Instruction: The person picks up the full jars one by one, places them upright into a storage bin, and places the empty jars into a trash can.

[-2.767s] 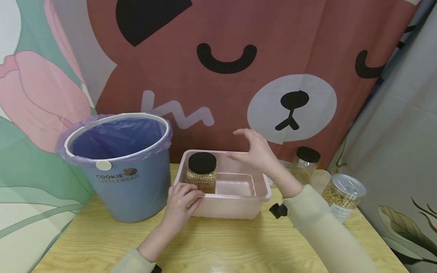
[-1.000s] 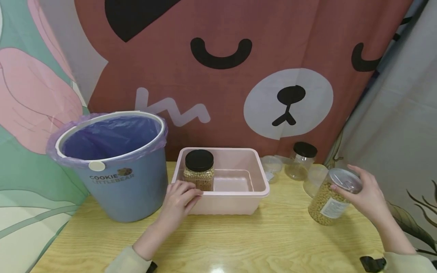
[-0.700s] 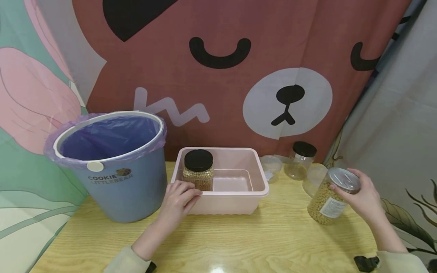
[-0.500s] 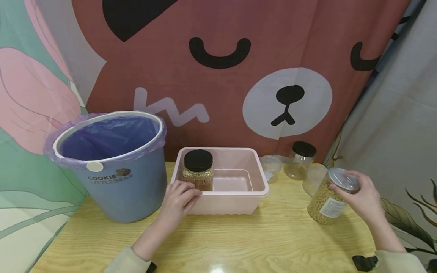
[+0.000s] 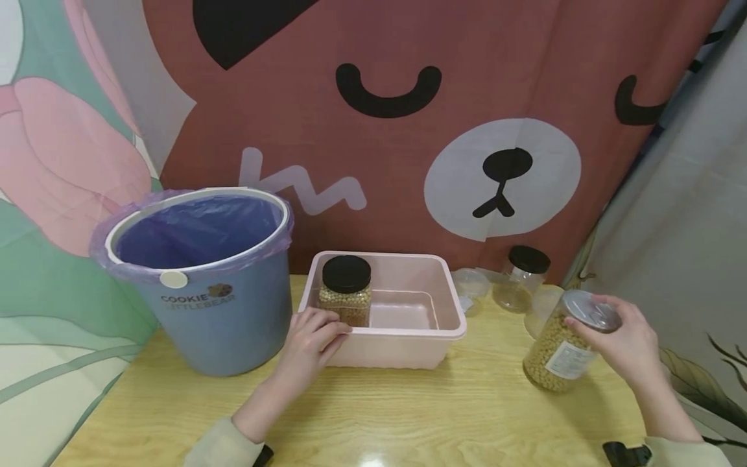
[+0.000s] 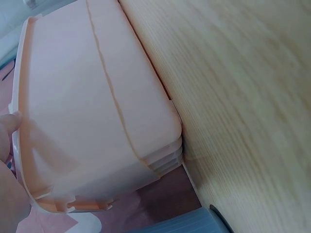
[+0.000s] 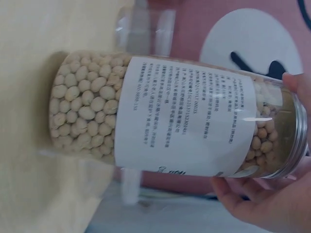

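The right hand (image 5: 627, 340) grips the clear cylindrical plastic jar of pale beans with a silver pull-tab lid (image 5: 563, 350) near its top, holding it tilted at the right side of the wooden tabletop (image 5: 408, 415); against the frame half a second earlier, jar and grip are nearly unchanged. The left hand (image 5: 312, 344) still rests with relaxed fingers on the near left corner of the pink rectangular plastic tub (image 5: 403, 350), which holds a black-lidded jar of beans (image 5: 345, 290).
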`<state>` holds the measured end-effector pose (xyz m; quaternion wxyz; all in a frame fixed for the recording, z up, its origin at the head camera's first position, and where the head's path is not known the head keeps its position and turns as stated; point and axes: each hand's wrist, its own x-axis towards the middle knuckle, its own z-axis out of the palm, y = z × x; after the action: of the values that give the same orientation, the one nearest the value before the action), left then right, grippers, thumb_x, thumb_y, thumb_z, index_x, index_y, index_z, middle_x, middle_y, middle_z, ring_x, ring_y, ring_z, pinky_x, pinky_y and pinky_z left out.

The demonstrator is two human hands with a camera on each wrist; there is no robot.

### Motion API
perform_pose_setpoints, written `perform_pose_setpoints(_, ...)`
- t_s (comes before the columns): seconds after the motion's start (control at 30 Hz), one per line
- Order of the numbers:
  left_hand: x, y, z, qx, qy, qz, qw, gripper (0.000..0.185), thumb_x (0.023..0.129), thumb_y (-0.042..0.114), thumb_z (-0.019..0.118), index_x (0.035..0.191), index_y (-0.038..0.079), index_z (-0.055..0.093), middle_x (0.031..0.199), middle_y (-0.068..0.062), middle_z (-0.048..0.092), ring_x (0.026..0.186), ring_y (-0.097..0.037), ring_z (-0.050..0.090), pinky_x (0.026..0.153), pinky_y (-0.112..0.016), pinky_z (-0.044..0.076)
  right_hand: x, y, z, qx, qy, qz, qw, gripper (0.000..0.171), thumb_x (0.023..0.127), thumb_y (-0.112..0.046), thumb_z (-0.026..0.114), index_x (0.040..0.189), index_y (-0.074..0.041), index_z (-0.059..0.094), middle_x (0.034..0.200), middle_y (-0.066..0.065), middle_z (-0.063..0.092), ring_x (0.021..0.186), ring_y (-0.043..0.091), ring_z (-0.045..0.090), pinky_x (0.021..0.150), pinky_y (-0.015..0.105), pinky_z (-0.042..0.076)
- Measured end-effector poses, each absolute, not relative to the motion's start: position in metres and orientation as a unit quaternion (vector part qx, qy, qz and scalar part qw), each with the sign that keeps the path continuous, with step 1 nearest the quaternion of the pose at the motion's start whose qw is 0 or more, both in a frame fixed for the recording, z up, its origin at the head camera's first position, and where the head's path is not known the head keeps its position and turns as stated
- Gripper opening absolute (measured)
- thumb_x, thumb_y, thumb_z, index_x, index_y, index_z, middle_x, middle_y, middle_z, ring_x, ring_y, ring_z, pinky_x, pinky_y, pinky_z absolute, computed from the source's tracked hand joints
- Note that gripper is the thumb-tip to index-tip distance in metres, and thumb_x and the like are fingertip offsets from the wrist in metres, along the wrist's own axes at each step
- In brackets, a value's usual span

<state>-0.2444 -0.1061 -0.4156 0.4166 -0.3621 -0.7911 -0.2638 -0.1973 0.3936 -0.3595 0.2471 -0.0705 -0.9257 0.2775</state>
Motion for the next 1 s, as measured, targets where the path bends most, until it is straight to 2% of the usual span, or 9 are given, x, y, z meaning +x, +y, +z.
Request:
perform_pose_setpoints(0.2,-0.245,-0.105,-0.416,-0.359,-0.791,-0.264,0.419,0.015,0.074,0.015,0.077,0.087,0.019,0.071,0.090,0.002,0.064,0.085,-0.018,0.054,0.075,-0.038,0.038,-0.198,0.374,-0.332,-0.068,-0.930,0.271,0.238,0.073,0.079,-0.041,0.072,0.135,-0.001,0.045,0.133,0.033,0.039,0.114,0.056,0.038,0.081,0.064,0.031)
perform_pose_setpoints(0.43,-0.244,-0.105,-0.416,-0.357,-0.790,-0.265,0.422,0.016,0.073,0.015,0.078,0.086,0.019,0.070,0.089,0.003,0.065,0.085,-0.018,0.054,0.074,-0.038,0.038,-0.202,0.349,-0.300,-0.056,-0.931,0.283,0.224,0.075,0.079,-0.045,0.072,0.135,-0.004,0.045,0.136,0.028,0.040,0.115,0.048,0.040,0.075,0.057,0.038)
perform_pose_setpoints(0.6,-0.244,-0.104,-0.416,-0.357,-0.790,-0.267,0.422,0.016,0.073,0.015,0.078,0.086,0.019,0.070,0.089,0.003,0.064,0.085,-0.018,0.054,0.074,-0.037,0.037,-0.204,0.331,-0.275,-0.036,-0.928,0.295,0.225,0.073,0.078,-0.045,0.072,0.136,-0.008,0.045,0.135,0.025,0.041,0.115,0.045,0.041,0.077,0.057,0.038)
perform_pose_setpoints(0.8,-0.244,-0.104,-0.415,-0.355,-0.790,-0.271,0.421,0.016,0.073,0.015,0.078,0.086,0.020,0.070,0.089,0.003,0.065,0.085,-0.018,0.054,0.074,-0.038,0.037,-0.211,0.311,-0.246,-0.020,-0.925,0.305,0.228,0.070,0.076,-0.047,0.073,0.132,-0.013,0.048,0.135,0.018,0.045,0.114,0.039,0.045,0.075,0.046,0.041)
perform_pose_setpoints(1.0,-0.244,-0.104,-0.415,-0.354,-0.789,-0.272,0.421,0.016,0.073,0.015,0.077,0.086,0.020,0.070,0.089,0.003,0.064,0.085,-0.018,0.054,0.074,-0.037,0.037,-0.220,0.288,-0.220,0.000,-0.921,0.311,0.233,0.072,0.076,-0.049,0.072,0.133,-0.013,0.047,0.138,0.018,0.043,0.115,0.039,0.044,0.082,0.054,0.041)
